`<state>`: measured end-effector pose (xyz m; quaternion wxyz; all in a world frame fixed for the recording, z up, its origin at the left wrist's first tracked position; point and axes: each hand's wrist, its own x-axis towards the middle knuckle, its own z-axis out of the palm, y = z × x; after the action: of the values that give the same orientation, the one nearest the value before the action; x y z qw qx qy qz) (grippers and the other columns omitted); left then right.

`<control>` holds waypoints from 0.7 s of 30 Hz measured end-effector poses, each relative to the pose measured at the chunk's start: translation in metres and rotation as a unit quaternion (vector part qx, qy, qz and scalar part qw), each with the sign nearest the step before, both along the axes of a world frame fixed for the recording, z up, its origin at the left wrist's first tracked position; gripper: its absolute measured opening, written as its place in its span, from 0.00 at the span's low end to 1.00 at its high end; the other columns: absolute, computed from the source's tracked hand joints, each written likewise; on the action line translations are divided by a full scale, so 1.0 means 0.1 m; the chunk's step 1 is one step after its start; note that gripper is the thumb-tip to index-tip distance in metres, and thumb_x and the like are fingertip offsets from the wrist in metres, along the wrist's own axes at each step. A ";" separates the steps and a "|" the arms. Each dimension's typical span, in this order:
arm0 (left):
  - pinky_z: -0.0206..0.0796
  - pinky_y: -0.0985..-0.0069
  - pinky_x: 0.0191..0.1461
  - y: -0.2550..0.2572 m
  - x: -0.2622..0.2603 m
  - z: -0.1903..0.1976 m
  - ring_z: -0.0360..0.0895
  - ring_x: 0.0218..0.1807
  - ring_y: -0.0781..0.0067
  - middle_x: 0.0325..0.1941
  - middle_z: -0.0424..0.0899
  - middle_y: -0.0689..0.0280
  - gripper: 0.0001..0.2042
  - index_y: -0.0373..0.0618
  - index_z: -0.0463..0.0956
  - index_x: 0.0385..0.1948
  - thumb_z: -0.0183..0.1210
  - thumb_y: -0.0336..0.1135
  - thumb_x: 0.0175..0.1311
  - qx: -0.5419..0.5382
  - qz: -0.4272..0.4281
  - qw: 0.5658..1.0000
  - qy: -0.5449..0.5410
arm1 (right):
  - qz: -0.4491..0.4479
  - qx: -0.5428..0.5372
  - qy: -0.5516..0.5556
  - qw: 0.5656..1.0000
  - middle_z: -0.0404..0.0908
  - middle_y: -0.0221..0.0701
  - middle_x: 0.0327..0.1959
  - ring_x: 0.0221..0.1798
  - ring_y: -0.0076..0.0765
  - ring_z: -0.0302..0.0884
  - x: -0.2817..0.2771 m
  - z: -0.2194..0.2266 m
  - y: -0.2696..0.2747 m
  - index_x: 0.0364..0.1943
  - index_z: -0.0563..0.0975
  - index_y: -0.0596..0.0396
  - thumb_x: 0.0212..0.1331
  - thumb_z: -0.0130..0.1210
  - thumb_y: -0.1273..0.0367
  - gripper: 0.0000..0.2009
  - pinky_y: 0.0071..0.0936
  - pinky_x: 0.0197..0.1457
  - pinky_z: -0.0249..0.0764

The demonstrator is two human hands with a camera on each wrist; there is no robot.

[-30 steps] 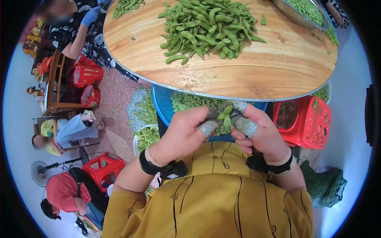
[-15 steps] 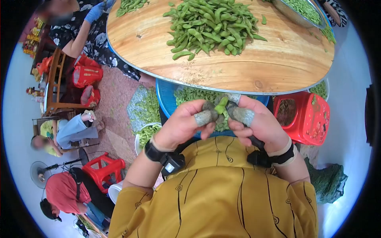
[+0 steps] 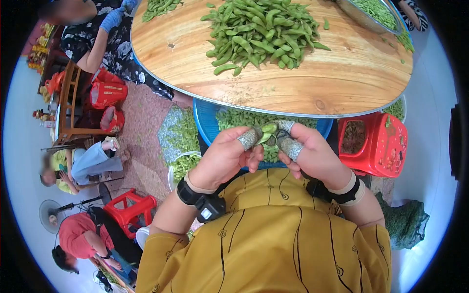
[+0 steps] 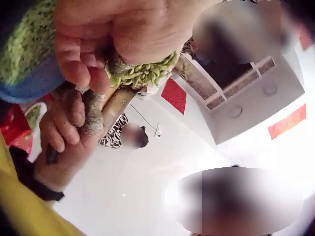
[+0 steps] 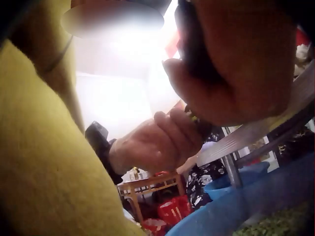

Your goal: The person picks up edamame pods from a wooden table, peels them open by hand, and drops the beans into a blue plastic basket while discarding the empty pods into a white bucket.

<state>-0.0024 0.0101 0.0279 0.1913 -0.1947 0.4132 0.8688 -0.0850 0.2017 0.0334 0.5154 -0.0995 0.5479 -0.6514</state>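
In the head view my left hand (image 3: 222, 156) and right hand (image 3: 320, 151) meet over the blue basin (image 3: 199, 122). Between their fingertips they pinch a green soybean pod (image 3: 267, 131), which appears split along its length. Grey wrappings (image 3: 249, 138) cover the thumbs and some fingertips on both hands. Shelled green beans (image 3: 239, 117) fill the basin beneath. From the left wrist, the left hand (image 4: 133, 27) looms close with the right hand (image 4: 66, 128) beyond it, the pod mostly hidden. The right wrist view has the right hand (image 5: 246, 64) dark in front and the left hand (image 5: 157, 147) behind.
A pile of pods (image 3: 264, 36) lies on the wooden table (image 3: 312, 90), whose edge runs just past the hands. A metal bowl of beans (image 3: 373, 17) stands far right. Red stool (image 3: 391, 146) stands at right, a white bucket of pods (image 3: 184, 166) at left. Other people sit leftward.
Both hands have stayed together at the basin, turning the pod between their fingertips; the pod now looks more opened. The left forearm has shifted slightly right in view.
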 end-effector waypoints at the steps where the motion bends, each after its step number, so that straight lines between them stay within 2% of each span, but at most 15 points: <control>1: 0.67 0.81 0.28 0.02 -0.02 -0.01 0.72 0.23 0.80 0.27 0.77 0.67 0.08 0.38 0.72 0.37 0.45 0.30 0.70 -0.064 -0.010 0.998 0.001 | -0.007 0.041 0.047 0.998 0.73 0.27 0.23 0.18 0.20 0.68 -0.01 -0.02 -0.01 0.44 0.72 0.57 0.59 0.47 0.73 0.10 0.20 0.19 0.67; 3: 0.67 0.81 0.28 0.05 -0.03 -0.01 0.72 0.23 0.80 0.26 0.77 0.66 0.08 0.38 0.72 0.37 0.45 0.30 0.69 -0.126 -0.020 0.992 0.003 | -0.014 0.082 0.094 0.992 0.74 0.30 0.23 0.19 0.24 0.71 0.00 -0.07 -0.02 0.43 0.72 0.58 0.58 0.49 0.72 0.10 0.24 0.21 0.69; 5: 0.68 0.82 0.29 0.07 -0.02 0.01 0.73 0.25 0.80 0.27 0.78 0.67 0.07 0.37 0.73 0.38 0.46 0.28 0.67 -0.220 -0.056 0.972 0.054 | -0.055 0.131 0.364 0.921 0.76 0.41 0.25 0.24 0.41 0.75 0.04 -0.14 -0.04 0.38 0.72 0.60 0.51 0.55 0.72 0.11 0.35 0.28 0.72; 6: 0.68 0.82 0.29 0.07 -0.01 0.02 0.73 0.25 0.80 0.27 0.78 0.67 0.07 0.37 0.73 0.38 0.46 0.28 0.67 -0.219 -0.055 0.973 0.053 | -0.053 0.132 0.363 0.921 0.76 0.41 0.25 0.24 0.41 0.75 0.05 -0.21 -0.05 0.38 0.72 0.60 0.51 0.55 0.72 0.11 0.35 0.28 0.72; 8: 0.69 0.81 0.29 0.07 0.00 0.07 0.74 0.25 0.80 0.27 0.78 0.67 0.07 0.37 0.72 0.37 0.45 0.25 0.65 -0.344 -0.155 0.922 0.093 | -0.092 0.096 0.516 0.847 0.75 0.48 0.27 0.31 0.56 0.75 0.03 -0.32 -0.06 0.33 0.71 0.61 0.46 0.59 0.72 0.12 0.41 0.35 0.71; 9: 0.70 0.82 0.30 0.06 -0.01 0.10 0.75 0.27 0.81 0.28 0.78 0.67 0.09 0.37 0.73 0.38 0.43 0.22 0.62 -0.421 -0.194 0.878 0.117 | -0.090 0.096 0.515 0.847 0.75 0.48 0.27 0.31 0.56 0.75 0.03 -0.31 -0.07 0.33 0.71 0.61 0.46 0.59 0.72 0.12 0.41 0.35 0.71; 10: 0.70 0.82 0.30 0.05 0.00 0.07 0.75 0.27 0.81 0.28 0.78 0.67 0.09 0.37 0.73 0.38 0.43 0.22 0.62 -0.420 -0.193 0.880 0.115 | -0.056 0.115 0.539 0.832 0.76 0.49 0.28 0.32 0.58 0.75 0.04 -0.30 -0.08 0.32 0.70 0.61 0.45 0.59 0.72 0.12 0.41 0.35 0.71; 12: 0.70 0.82 0.31 0.03 0.04 0.00 0.76 0.27 0.81 0.28 0.79 0.67 0.09 0.36 0.73 0.36 0.43 0.22 0.62 -0.500 -0.221 0.818 0.182 | -0.019 0.133 0.560 0.817 0.76 0.49 0.28 0.32 0.59 0.75 0.05 -0.30 -0.10 0.31 0.70 0.61 0.44 0.59 0.72 0.12 0.41 0.35 0.72; 13: 0.70 0.82 0.31 0.03 0.05 -0.01 0.76 0.27 0.81 0.28 0.79 0.67 0.09 0.36 0.73 0.36 0.43 0.22 0.62 -0.499 -0.219 0.819 0.180 | -0.006 0.134 0.566 0.814 0.76 0.49 0.27 0.32 0.59 0.75 0.05 -0.31 -0.12 0.31 0.69 0.61 0.43 0.59 0.72 0.12 0.42 0.35 0.71; 15: 0.71 0.81 0.31 0.03 0.08 -0.02 0.76 0.26 0.80 0.26 0.79 0.66 0.09 0.36 0.73 0.34 0.42 0.21 0.61 -0.368 -0.171 0.908 0.107 | 0.007 0.133 0.570 0.811 0.76 0.48 0.26 0.32 0.59 0.75 0.04 -0.32 -0.14 0.30 0.69 0.61 0.43 0.59 0.72 0.12 0.43 0.35 0.71; 17: 0.71 0.81 0.31 -0.01 0.12 -0.07 0.76 0.26 0.80 0.26 0.79 0.65 0.08 0.36 0.73 0.33 0.42 0.21 0.61 -0.341 -0.154 0.923 0.086 | 0.004 0.116 0.483 0.868 0.75 0.47 0.24 0.32 0.59 0.74 0.02 -0.35 -0.14 0.30 0.70 0.61 0.41 0.59 0.72 0.12 0.45 0.35 0.71; 18: 0.71 0.80 0.32 -0.02 0.14 -0.09 0.77 0.26 0.79 0.26 0.79 0.65 0.08 0.35 0.73 0.33 0.43 0.21 0.61 -0.315 -0.136 0.937 0.066 | 0.006 0.114 0.485 0.867 0.75 0.47 0.24 0.32 0.59 0.74 0.02 -0.35 -0.15 0.30 0.70 0.61 0.41 0.59 0.72 0.12 0.45 0.35 0.71; 19: 0.71 0.80 0.32 -0.02 0.13 -0.08 0.77 0.26 0.79 0.26 0.79 0.65 0.08 0.35 0.73 0.33 0.43 0.21 0.61 -0.317 -0.131 0.937 0.069 | 0.019 0.124 0.489 0.863 0.74 0.47 0.25 0.33 0.59 0.74 0.02 -0.35 -0.16 0.30 0.70 0.61 0.40 0.59 0.72 0.13 0.45 0.35 0.71; 20: 0.72 0.79 0.32 0.00 0.12 -0.06 0.77 0.26 0.79 0.26 0.79 0.64 0.07 0.35 0.72 0.33 0.43 0.21 0.62 -0.373 -0.162 0.908 0.103 | 0.033 0.133 0.496 0.857 0.74 0.47 0.25 0.33 0.59 0.75 0.02 -0.33 -0.17 0.31 0.70 0.61 0.39 0.60 0.72 0.13 0.45 0.36 0.71; 21: 0.72 0.79 0.32 0.01 0.11 -0.04 0.78 0.27 0.78 0.26 0.80 0.64 0.07 0.35 0.72 0.33 0.44 0.21 0.62 -0.428 -0.191 0.873 0.135 | 0.047 0.149 0.561 0.813 0.75 0.47 0.28 0.35 0.58 0.75 0.04 -0.39 -0.19 0.32 0.70 0.60 0.38 0.59 0.73 0.14 0.44 0.37 0.72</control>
<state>0.0090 0.0114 0.0235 0.1939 -0.0558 0.7957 0.5711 -0.0809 0.1827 -0.0053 0.1575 -0.3955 0.8266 -0.3681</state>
